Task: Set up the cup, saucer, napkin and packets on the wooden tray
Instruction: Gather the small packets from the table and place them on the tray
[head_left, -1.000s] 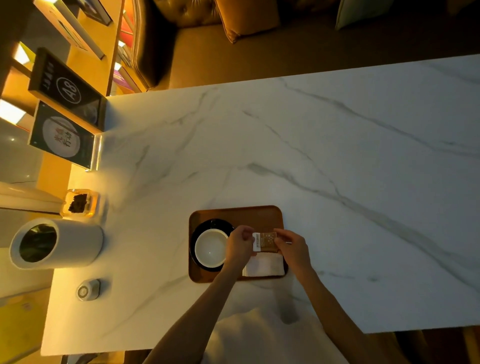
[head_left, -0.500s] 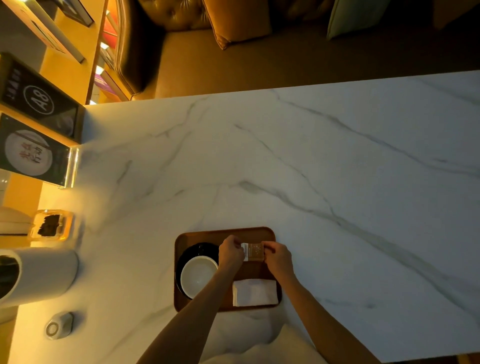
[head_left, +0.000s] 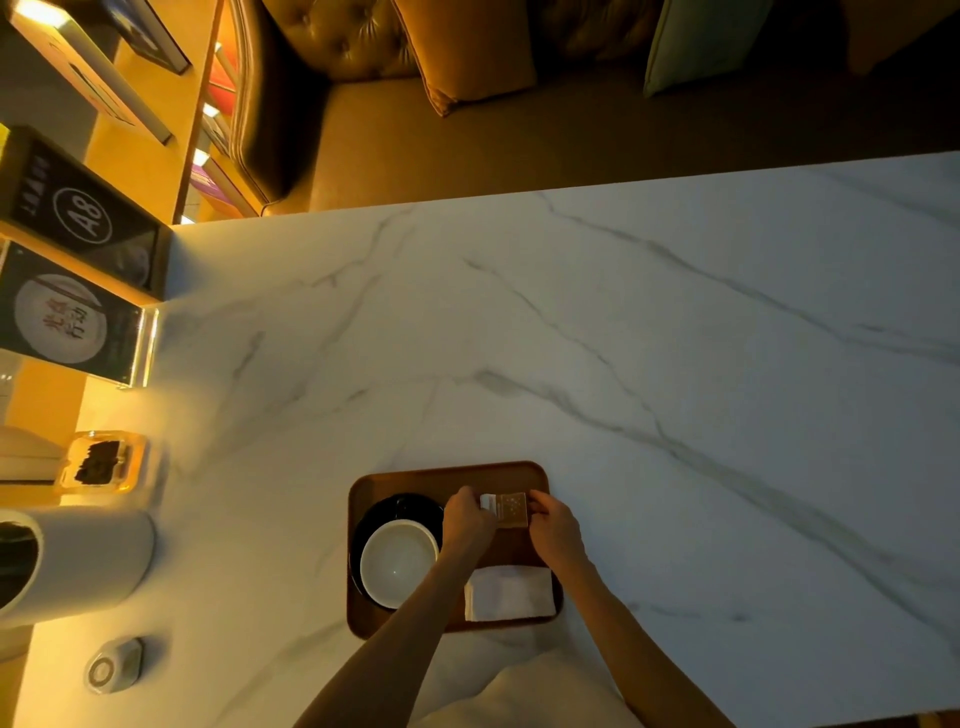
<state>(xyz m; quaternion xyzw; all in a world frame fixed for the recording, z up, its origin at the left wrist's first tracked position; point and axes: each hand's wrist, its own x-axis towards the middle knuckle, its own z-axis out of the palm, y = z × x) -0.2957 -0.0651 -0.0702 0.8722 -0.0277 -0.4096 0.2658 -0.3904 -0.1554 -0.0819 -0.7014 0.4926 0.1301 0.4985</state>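
A wooden tray (head_left: 415, 475) lies on the marble table near its front edge. On the tray's left half a white cup (head_left: 397, 564) stands on a black saucer (head_left: 410, 506). A folded white napkin (head_left: 511, 592) rests on the tray's near right corner. Above the tray's far right part, my left hand (head_left: 467, 519) and my right hand (head_left: 553, 530) pinch the two ends of a small brown and white packet (head_left: 506, 510). I cannot tell whether the packet touches the tray.
At the table's left edge stand a white cylinder holder (head_left: 78, 561), a glass jar with dark contents (head_left: 101, 462), a small round call button (head_left: 111, 670) and dark sign stands (head_left: 70, 317). A sofa with cushions (head_left: 467, 57) lies beyond the table's far edge.
Both hands have carried the packet from just above the napkin toward the tray's far right part. The camera view has tilted, so the tray sits lower in the frame.
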